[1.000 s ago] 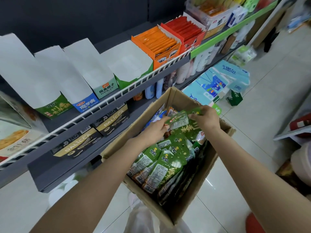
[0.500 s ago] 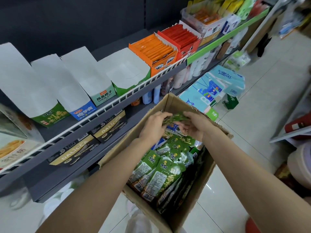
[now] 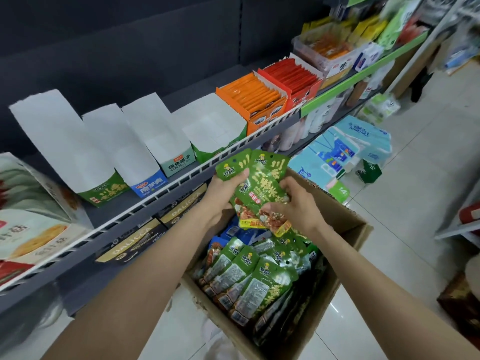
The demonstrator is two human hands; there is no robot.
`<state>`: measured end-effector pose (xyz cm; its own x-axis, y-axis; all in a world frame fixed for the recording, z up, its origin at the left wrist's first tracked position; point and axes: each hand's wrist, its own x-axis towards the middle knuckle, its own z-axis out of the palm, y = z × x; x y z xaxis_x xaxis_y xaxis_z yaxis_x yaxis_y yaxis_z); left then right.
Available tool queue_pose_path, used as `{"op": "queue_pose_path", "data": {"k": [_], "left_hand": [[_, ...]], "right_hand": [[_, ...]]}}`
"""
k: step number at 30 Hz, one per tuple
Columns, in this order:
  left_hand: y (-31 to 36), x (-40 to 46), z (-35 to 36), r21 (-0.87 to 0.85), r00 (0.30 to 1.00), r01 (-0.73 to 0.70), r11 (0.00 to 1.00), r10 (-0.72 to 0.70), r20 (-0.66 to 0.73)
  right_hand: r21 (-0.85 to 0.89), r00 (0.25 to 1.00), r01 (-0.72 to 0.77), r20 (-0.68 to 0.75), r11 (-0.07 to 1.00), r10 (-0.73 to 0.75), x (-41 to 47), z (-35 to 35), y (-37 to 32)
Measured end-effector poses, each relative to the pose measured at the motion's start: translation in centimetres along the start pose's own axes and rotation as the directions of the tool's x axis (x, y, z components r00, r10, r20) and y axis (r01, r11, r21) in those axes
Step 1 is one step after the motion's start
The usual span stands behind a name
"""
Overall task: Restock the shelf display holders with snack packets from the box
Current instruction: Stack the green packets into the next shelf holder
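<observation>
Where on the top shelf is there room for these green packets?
Free: the four white-lined holders left of the orange box look empty, including the green-fronted one. Crowded: orange and red boxes, packed full.

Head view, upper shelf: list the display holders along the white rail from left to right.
Green-fronted holder → blue-fronted holder → pale green holder → bright green holder → orange box → red box.

Glossy plastic green packets (image 3: pixel 262 188), matt brown cardboard box (image 3: pixel 345 227), shiny tiled floor (image 3: pixel 415 203).
</observation>
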<state>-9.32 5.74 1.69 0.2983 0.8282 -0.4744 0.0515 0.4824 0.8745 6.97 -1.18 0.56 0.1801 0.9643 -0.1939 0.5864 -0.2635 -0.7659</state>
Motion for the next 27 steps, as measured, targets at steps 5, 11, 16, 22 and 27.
{"op": "queue_pose_path", "data": {"k": [5, 11, 16, 22, 27], "left_hand": [[1.5, -1.7, -0.9, 0.107, 0.999, -0.032, 0.994, 0.031, 0.011], [3.5, -4.7, -3.1, 0.322, 0.987, -0.15, 0.935, 0.163, -0.013], [5.9, -8.2, -7.9, 0.447, 0.957, -0.25, 0.859, 0.291, -0.024], [10.3, -10.9, -16.1, 0.467, 0.858, -0.32, 0.824, 0.461, -0.226], [12.7, -11.1, -23.9, 0.369, 0.835, -0.282, 0.886, 0.416, -0.361]], "right_hand": [[0.381, 0.997, -0.081, 0.023, 0.921, 0.078, -0.1, -0.4, -0.6], [0.525, 0.998, -0.056, 0.062, 0.849, 0.027, 1.0, -0.3, -4.2], [0.61, 0.989, -0.042, 0.139, 0.792, -0.055, 2.3, 2.5, -11.3], [0.658, 0.982, 0.064, 0.092, 0.751, -0.164, 3.4, 7.3, -21.3], [0.626, 0.97, 0.141, 0.066, 0.767, -0.233, 4.9, 10.7, -28.1]]}}
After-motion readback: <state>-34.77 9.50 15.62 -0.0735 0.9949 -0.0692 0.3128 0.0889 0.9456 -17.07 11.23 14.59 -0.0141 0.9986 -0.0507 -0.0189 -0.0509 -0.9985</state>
